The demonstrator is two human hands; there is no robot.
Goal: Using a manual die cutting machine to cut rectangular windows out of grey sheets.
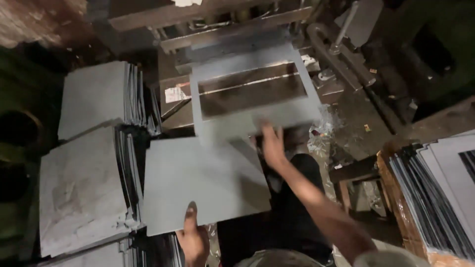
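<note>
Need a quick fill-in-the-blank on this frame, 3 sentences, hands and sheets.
1. The left hand grips the near edge of a plain grey ____.
2. The right hand touches a sheet that has a ____ opening cut out of its middle.
3. The piles of grey sheets lie to the person's ____ of the plain one.

Missing words: sheet; rectangular; left

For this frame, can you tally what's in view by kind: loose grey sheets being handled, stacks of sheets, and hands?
Solid grey sheet, held by the left hand: 1
Grey sheet with a rectangular cut-out, at the right hand: 1
Stacks of grey sheets: 3
Hands: 2
Total: 7
</note>
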